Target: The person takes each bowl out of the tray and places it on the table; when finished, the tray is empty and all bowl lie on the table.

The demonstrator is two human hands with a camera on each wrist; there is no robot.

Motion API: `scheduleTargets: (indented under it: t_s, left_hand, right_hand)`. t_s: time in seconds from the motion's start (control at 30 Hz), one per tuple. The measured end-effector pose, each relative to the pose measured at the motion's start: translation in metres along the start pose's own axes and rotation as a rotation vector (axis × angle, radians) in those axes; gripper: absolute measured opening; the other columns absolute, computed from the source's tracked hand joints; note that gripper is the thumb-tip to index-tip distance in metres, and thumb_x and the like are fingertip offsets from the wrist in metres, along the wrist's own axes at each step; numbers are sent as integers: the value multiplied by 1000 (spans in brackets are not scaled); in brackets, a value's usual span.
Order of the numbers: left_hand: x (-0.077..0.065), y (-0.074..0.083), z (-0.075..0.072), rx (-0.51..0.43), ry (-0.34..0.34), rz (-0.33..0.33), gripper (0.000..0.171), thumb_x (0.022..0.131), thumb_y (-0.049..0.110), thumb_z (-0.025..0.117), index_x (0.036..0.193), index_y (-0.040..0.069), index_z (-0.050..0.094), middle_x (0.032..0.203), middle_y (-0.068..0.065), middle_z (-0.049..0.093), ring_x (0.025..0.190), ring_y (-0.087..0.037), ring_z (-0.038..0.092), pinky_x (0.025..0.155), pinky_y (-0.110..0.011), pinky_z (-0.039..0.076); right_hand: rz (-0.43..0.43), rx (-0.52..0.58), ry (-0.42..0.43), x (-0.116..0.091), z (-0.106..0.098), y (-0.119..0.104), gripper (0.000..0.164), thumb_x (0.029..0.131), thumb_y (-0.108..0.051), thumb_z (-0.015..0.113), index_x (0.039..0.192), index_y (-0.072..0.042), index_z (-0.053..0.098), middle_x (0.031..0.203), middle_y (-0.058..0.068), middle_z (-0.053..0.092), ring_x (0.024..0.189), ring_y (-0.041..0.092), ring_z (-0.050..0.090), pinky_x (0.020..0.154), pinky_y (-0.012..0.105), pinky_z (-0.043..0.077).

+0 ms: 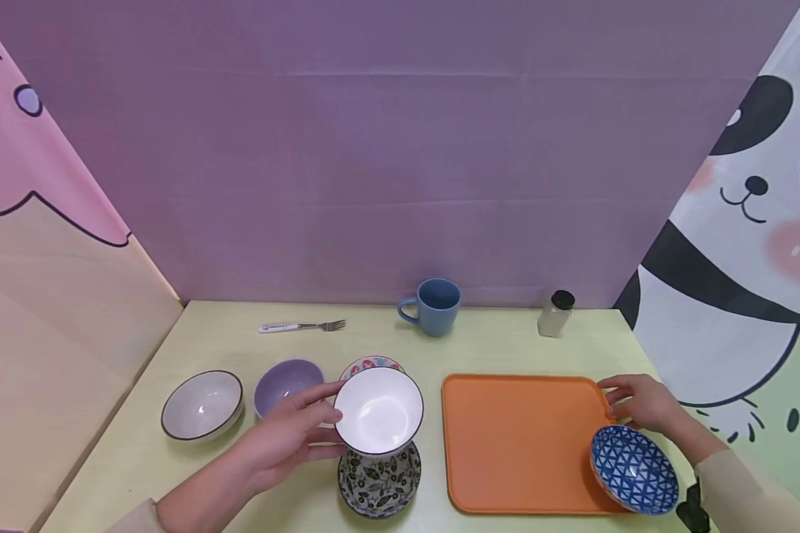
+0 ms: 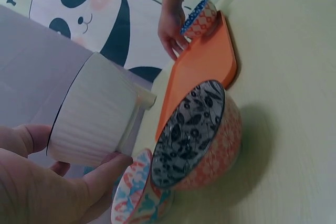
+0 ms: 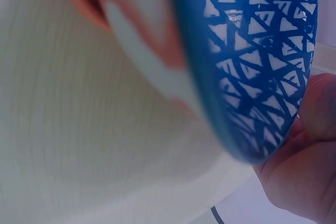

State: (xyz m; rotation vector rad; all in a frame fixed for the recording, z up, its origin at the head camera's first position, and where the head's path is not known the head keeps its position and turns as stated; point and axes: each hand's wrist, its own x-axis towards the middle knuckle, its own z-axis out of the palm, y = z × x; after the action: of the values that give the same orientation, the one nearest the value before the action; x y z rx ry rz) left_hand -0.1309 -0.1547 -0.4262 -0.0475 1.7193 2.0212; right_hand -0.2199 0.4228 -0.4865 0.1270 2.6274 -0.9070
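My left hand (image 1: 300,437) grips a white bowl (image 1: 378,411) with a dark rim, fingers on its side; its ribbed outside (image 2: 94,114) faces the left wrist camera. In the head view the bowl overlaps a black-and-white floral bowl (image 1: 380,488) and hides much of a red-and-blue patterned bowl (image 1: 373,363). My right hand (image 1: 643,403) is at the right edge of an orange tray (image 1: 520,444), fingers extended by the rim. Close beside that hand, a blue triangle-patterned bowl (image 1: 633,470) is at the tray's near right corner, overlapping its edge.
Left of my left hand are another white bowl (image 1: 203,406) and a purple bowl (image 1: 287,381). Along the back lie a fork (image 1: 303,326), a blue mug (image 1: 438,307) and a shaker with a black lid (image 1: 555,314). Cloth-covered walls (image 1: 400,185) border the table.
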Motion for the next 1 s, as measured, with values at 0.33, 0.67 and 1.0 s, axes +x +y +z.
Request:
scheduleTargets:
  t_s: [0.33,0.67,1.0]
  left_hand:
    - [-27,-5,-34,25,51,11,71,98,9,57,161,1,25,129,-12,62,104,-29,72,96,-45,60]
    - [-41,-22,-57,39,99,-12,71,100,9,54,161,-2,21,126,-10,60,102,-29,71,95,-45,60]
    - [-56,-47,-80,21,112,-48,74,101,8,53,163,-2,14,128,-11,55,102,-29,70,96,-47,60]
  right_hand:
    - [-23,-6,6,-1,-2,3,56,88,-2,73,139,7,55,116,26,67,89,23,71,73,41,66]
    - [-37,6,-9,1,-1,7,56,87,-2,73,139,6,54,116,24,67,90,22,69,74,41,66]
    - [-37,-3,-6,-1,0,1,56,87,-2,74,139,6,55,116,24,68,90,22,69,75,41,66]
